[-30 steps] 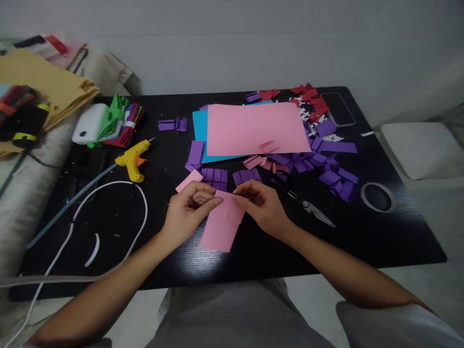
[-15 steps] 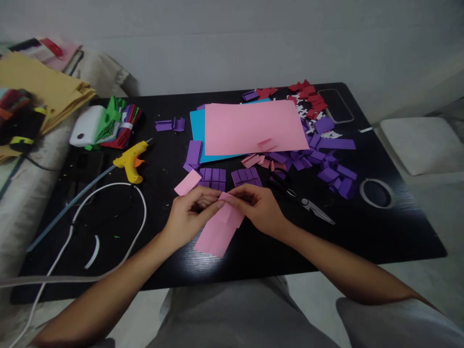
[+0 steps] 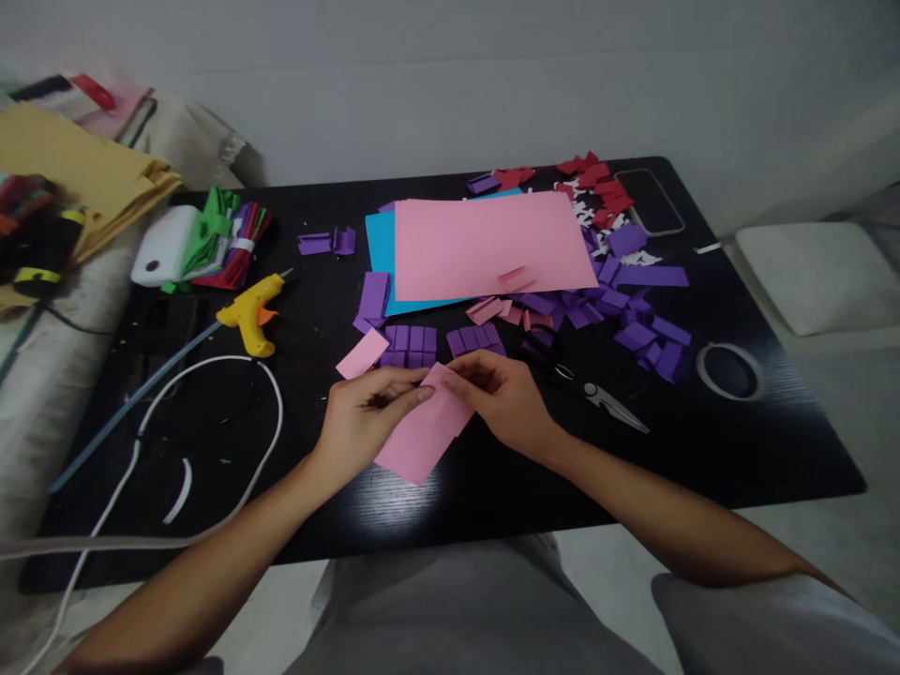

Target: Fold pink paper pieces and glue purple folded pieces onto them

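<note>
Between my two hands is a strip of pink paper (image 3: 420,441), pinched at its far end and slanting down toward the table's front edge. My left hand (image 3: 366,417) is closed on its left side, thumb on top. My right hand (image 3: 507,398) pinches the right side near the tip. Just beyond my fingers lie two purple folded-paper blocks (image 3: 411,346) (image 3: 476,340). A smaller pink paper piece (image 3: 362,353) rests by my left knuckles. Scissors (image 3: 597,397) with dark handles lie to the right of my right hand.
Large pink sheets (image 3: 492,246) cover a blue sheet (image 3: 380,253) at the back. Purple folded pieces (image 3: 637,333) and red scraps (image 3: 597,183) are heaped at right, near a tape roll (image 3: 731,372). A yellow glue gun (image 3: 251,314) and white cable (image 3: 279,412) lie at left.
The pink strip's near end has risen and shifted slightly left, away from the table's front edge. Both hands still pinch it, and its far tip shows more between the fingers.
</note>
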Demonstrator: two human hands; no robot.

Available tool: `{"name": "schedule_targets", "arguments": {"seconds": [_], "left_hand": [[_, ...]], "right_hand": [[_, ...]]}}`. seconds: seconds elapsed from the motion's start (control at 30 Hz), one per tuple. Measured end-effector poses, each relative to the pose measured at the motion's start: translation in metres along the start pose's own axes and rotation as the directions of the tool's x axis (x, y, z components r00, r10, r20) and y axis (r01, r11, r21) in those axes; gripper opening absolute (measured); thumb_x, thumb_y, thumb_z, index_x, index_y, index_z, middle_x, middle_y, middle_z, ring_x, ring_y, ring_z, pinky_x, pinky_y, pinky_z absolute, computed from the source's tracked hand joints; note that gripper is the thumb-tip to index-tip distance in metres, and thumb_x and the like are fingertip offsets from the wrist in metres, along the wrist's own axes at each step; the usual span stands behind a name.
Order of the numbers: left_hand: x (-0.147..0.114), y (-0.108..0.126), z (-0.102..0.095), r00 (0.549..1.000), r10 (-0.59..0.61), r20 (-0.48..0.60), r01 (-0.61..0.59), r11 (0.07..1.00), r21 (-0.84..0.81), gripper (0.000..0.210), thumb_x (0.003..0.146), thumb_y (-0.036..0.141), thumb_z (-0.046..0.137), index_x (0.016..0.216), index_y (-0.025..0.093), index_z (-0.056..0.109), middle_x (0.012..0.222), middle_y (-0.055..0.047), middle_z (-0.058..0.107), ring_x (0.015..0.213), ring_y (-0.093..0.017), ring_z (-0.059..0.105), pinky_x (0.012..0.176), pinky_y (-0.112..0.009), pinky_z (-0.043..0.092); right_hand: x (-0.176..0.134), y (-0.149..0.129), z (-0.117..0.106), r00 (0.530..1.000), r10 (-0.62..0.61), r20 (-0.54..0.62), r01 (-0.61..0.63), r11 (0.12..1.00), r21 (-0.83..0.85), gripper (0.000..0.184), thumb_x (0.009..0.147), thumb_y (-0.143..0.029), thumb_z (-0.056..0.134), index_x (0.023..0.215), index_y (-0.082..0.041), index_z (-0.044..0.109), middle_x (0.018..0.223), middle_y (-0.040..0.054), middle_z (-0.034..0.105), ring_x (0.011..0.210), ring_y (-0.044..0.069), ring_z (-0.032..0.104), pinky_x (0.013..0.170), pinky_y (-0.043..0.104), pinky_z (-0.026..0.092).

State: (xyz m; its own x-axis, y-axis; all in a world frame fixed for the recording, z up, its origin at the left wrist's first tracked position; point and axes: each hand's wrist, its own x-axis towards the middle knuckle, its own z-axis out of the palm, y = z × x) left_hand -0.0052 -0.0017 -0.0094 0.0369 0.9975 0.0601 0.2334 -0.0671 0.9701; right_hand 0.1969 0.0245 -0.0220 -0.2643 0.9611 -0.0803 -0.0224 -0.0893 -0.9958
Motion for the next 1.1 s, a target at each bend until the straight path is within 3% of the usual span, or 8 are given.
{"name": "schedule_targets", "arguments": {"seconds": [0.33,0.5,0.83,1.0,1.1], "left_hand": [[-0.0001,-0.0037,-0.0006,0.997,0.063,-0.047,-0.057,0.990,0.127,0.020,0.082,0.028,0.087,0.101,0.023,0.085,0.087,-0.003,0.084,0.065,-0.011,0.071,0.062,-0.019,0.056],[0.0002,-0.0033,-0.0015,0.991,0.127,-0.034,-0.119,0.977,0.174,0.019,0.083,0.029,0.086,0.101,0.024,0.085,0.083,-0.002,0.082,0.061,-0.011,0.066,0.059,-0.022,0.053],[0.0008,-0.0033,-0.0027,0.991,0.133,-0.029,-0.127,0.979,0.162,0.022,0.083,0.028,0.086,0.105,0.024,0.084,0.078,-0.001,0.080,0.062,-0.011,0.067,0.060,-0.022,0.055],[0.0013,-0.0018,-0.0048,0.995,0.092,-0.031,-0.088,0.989,0.119,0.021,0.083,0.028,0.086,0.102,0.020,0.083,0.073,0.001,0.078,0.058,-0.009,0.067,0.058,-0.018,0.055],[0.0016,0.0008,-0.0053,0.995,0.099,-0.023,-0.095,0.988,0.124,0.015,0.082,0.026,0.087,0.094,0.019,0.081,0.072,0.001,0.078,0.058,-0.009,0.069,0.058,-0.016,0.055]], "right_hand": [[0.0009,-0.0002,0.0006,1.000,-0.013,0.020,0.013,1.000,-0.008,0.019,0.087,-0.036,0.080,0.096,-0.020,0.075,0.093,0.0033,0.079,0.087,0.017,0.075,0.083,0.031,0.061],[-0.0015,-0.0010,0.0009,0.999,-0.044,0.031,0.046,0.998,-0.039,0.025,0.088,-0.035,0.079,0.110,-0.023,0.075,0.099,0.0029,0.079,0.093,0.018,0.075,0.085,0.032,0.061],[-0.0022,0.0012,0.0008,0.996,-0.083,0.037,0.087,0.989,-0.118,0.028,0.090,-0.037,0.078,0.115,-0.026,0.075,0.109,0.0042,0.080,0.102,0.021,0.076,0.094,0.036,0.061],[-0.0033,-0.0035,-0.0008,0.986,-0.164,0.036,0.168,0.947,-0.275,0.029,0.092,-0.037,0.075,0.118,-0.025,0.075,0.114,0.0057,0.080,0.102,0.023,0.075,0.093,0.039,0.060],[-0.0037,-0.0068,-0.0014,0.967,-0.254,0.025,0.251,0.927,-0.278,0.023,0.094,-0.034,0.074,0.114,-0.024,0.076,0.117,0.0059,0.079,0.109,0.023,0.074,0.100,0.040,0.058]]}}
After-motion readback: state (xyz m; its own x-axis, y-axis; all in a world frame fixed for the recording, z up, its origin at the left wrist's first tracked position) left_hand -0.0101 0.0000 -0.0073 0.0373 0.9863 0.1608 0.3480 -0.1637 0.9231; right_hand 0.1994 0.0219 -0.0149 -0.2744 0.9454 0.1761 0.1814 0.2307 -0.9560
